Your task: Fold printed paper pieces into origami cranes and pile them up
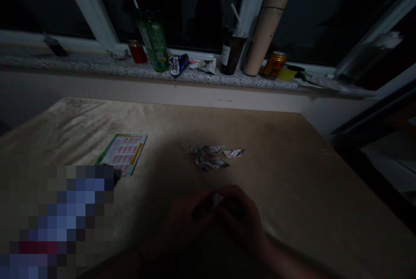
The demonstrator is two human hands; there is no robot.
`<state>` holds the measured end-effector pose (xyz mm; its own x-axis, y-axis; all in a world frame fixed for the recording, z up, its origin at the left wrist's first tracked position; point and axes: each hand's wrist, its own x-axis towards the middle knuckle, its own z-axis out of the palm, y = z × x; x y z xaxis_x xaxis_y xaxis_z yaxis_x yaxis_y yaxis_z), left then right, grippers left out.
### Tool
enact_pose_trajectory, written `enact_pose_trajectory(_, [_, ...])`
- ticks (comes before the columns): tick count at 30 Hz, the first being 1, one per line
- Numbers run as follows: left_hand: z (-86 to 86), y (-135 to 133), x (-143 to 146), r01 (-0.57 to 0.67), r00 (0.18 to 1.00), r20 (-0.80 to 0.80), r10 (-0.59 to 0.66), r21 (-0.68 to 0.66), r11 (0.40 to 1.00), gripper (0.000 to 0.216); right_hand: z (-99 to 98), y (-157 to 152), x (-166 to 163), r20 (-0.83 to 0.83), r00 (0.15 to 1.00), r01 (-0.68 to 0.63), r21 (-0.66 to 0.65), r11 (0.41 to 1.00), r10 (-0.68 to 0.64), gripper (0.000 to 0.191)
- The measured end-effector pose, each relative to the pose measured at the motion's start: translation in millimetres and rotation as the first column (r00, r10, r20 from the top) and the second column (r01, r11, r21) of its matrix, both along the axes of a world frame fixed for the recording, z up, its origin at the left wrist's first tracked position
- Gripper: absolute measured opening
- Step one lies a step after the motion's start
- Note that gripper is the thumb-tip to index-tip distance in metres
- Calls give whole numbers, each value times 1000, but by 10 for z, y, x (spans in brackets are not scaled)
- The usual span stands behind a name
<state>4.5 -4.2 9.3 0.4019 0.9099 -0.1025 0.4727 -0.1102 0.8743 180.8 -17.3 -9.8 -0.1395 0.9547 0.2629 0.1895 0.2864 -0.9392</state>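
Observation:
Both of my hands meet low in the middle of the dim wooden table (292, 175). My left hand (183, 222) and my right hand (242, 216) are closed together around a small folded piece of printed paper (216, 199), of which only a pale corner shows between the fingers. Just beyond the hands lies a small heap of several folded paper pieces (211, 157). A printed green-edged sheet (123, 153) lies flat to the left of the heap.
A stone windowsill (81, 64) runs along the back with a green bottle (156, 40), a red jar (138, 51), a dark bottle (231, 53), a tall beige cylinder (264, 32), a gold can (274, 64) and wrappers. A pixelated patch covers the lower left.

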Motion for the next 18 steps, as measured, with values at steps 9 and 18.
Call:
enact_pose_trajectory(9, [-8, -1, -15, 28, 997, -73, -28, -7, 1000, 39, 28, -3, 9, 34, 999, -30, 111, 993, 26, 23])
enact_pose_trajectory(18, [-28, 14, -15, 13, 992, 128, 3, -119, 993, 37, 32, -15, 10, 58, 998, -34, 151, 988, 26, 26])
